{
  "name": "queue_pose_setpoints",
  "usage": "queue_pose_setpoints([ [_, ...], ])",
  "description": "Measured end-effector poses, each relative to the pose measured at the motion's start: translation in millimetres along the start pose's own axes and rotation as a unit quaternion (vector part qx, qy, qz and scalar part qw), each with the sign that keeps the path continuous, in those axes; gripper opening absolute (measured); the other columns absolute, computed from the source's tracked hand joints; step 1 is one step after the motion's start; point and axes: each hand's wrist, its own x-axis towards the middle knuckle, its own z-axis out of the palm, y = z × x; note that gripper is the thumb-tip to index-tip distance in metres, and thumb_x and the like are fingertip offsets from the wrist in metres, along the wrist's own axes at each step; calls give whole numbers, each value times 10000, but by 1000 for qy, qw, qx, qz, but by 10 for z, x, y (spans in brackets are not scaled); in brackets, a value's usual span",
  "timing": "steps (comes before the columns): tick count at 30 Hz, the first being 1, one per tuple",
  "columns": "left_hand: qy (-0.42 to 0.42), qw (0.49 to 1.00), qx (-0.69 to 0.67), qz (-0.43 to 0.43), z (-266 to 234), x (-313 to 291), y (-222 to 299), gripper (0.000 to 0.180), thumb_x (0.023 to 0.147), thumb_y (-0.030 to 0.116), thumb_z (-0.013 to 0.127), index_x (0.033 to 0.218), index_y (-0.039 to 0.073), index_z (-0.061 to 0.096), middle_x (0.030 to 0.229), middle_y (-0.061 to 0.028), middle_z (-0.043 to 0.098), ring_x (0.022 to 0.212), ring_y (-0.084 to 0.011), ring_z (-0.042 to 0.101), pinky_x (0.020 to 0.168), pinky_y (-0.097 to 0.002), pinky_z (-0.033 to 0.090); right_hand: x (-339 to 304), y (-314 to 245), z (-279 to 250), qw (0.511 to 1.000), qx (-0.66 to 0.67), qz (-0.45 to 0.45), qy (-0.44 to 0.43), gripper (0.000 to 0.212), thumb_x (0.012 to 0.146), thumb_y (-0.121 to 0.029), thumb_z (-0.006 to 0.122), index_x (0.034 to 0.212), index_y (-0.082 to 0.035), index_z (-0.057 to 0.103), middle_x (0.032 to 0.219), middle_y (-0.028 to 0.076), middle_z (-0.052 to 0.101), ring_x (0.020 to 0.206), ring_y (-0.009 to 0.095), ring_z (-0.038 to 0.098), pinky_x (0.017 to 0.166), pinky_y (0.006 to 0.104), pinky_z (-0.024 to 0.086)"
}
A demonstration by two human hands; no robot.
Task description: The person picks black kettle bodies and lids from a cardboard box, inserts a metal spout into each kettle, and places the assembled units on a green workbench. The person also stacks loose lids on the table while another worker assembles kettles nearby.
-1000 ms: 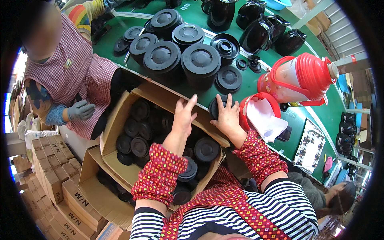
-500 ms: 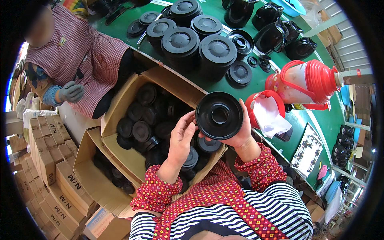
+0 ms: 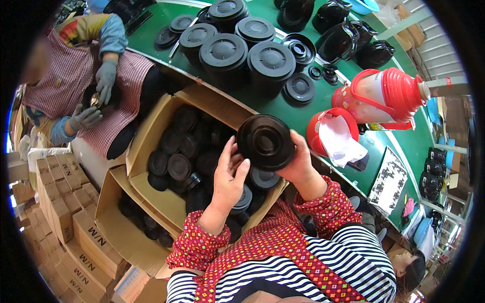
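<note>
A black round lid [image 3: 265,143] with concentric steps is held up in front of me, above the right edge of an open carton. My right hand [image 3: 301,165] grips it by its right side, with the fingers partly hidden behind it. At its left rim, my left hand [image 3: 228,175] has its fingers loosely bent and apart, with the thumb separate; whether the fingertips touch the rim is hard to see. Below is the carton [image 3: 144,139], filled with black round lids [image 3: 179,165] and similar dark parts.
On the green table [image 3: 323,91] stand stacks of black lids [image 3: 222,50], black jugs [image 3: 338,43], a red thermos [image 3: 386,96] and a red container [image 3: 316,134] with white paper. A gloved co-worker [image 3: 65,76] sits at left. Stacked cartons [image 3: 91,237] fill the lower left.
The lid has been tilted or turned, so its face looks different and the bright central ring no longer shows. The co-worker's gloved hands have come together around a dark, shiny part.
</note>
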Motion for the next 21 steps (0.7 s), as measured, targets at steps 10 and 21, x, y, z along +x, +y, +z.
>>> queue_pose_setpoints([
  [10,15,988,-3,-152,-432,-466,-864,441,1017,77,626,1426,-47,517,1338,-124,613,1185,-174,631,1049,-310,486,922,-1166,-380,317,-793,-110,508,1231,644,-546,909,1620,-172,259,1533,241,328,1421,446,334,1166,571,280],
  [21,90,975,38,-202,-777,-911,-1434,429,981,99,695,1364,-57,582,1290,-178,678,1136,-198,677,993,-320,534,1329,-1970,-1534,564,-655,-99,494,1073,731,-377,907,1570,26,372,1455,232,566,1291,318,596,1102,394,448],
])
